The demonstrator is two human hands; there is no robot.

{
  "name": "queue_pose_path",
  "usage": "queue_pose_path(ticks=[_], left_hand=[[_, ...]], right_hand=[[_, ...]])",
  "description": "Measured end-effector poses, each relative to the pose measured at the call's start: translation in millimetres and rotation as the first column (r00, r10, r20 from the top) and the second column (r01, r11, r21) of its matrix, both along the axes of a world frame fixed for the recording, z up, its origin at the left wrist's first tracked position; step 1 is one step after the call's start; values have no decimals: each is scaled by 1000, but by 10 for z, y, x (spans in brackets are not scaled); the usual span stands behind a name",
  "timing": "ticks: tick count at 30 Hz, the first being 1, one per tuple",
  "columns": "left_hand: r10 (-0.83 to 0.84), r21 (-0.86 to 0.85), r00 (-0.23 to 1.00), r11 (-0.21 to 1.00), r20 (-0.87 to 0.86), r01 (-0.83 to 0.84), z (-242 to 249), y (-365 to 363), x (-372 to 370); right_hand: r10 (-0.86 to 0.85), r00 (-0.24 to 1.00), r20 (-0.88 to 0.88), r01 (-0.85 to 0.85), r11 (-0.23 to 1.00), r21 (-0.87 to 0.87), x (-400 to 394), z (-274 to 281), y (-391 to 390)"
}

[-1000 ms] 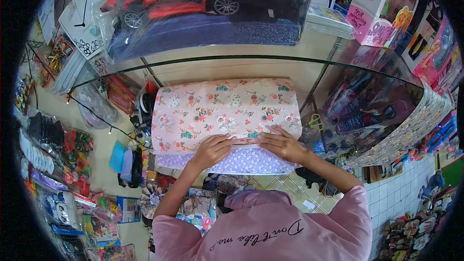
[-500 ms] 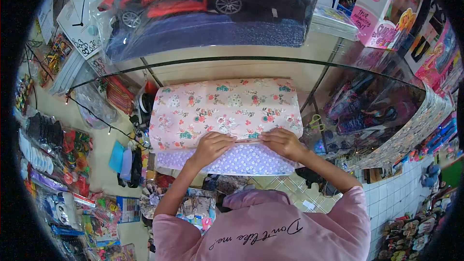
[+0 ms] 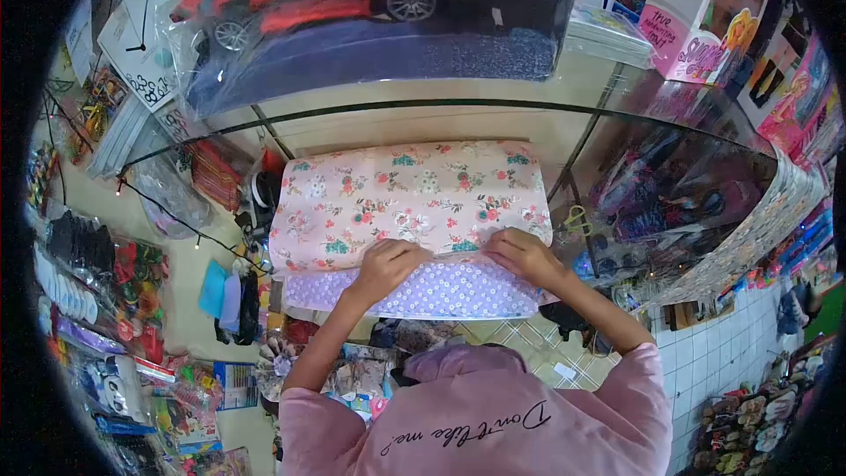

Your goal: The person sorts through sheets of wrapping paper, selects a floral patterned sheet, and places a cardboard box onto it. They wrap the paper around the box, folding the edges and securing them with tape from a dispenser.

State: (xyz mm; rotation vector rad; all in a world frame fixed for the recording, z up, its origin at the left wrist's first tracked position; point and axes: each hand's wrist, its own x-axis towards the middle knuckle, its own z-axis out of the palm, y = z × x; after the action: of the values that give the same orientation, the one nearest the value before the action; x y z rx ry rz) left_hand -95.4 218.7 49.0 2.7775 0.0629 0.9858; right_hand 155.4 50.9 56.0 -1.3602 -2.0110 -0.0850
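Note:
A sheet of pink floral wrapping paper (image 3: 414, 185) lies curved over the surface in front of me, its near edge folded between my hands. Beneath that edge shows a lilac sheet with small white flowers (image 3: 449, 293). My left hand (image 3: 388, 267) is closed on the floral edge left of the middle, fingertips pinching the fold. On the right, my right hand (image 3: 522, 256) holds the same edge with bent fingers. A short stretch of fold lies between the hands. Whatever the floral paper may cover is hidden.
A glass shelf edge (image 3: 423, 106) crosses beyond the paper, with a bagged toy-car picture (image 3: 352, 44) above it. Pink boxes (image 3: 701, 35) stand at upper right. Packaged goods (image 3: 115, 300) hang along the left. Rolled patterned sheets (image 3: 740, 234) are on the right, above a tiled floor (image 3: 696, 379).
My right hand has shifted slightly right along the paper's edge, its fingers more bent. My left hand stays almost in place, and the fold between them has lifted a little.

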Motion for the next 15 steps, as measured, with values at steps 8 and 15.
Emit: queue_pose_path(ticks=[8,15], left_hand=[[-13,110,999,994,-33,17,-40,-27,-75],[50,225,999,973,-4,-48,-116,-116,-105]], right_hand=[[101,995,1,-101,994,-50,10,99,-73],[68,997,26,-65,994,-87,8,0,-152]])
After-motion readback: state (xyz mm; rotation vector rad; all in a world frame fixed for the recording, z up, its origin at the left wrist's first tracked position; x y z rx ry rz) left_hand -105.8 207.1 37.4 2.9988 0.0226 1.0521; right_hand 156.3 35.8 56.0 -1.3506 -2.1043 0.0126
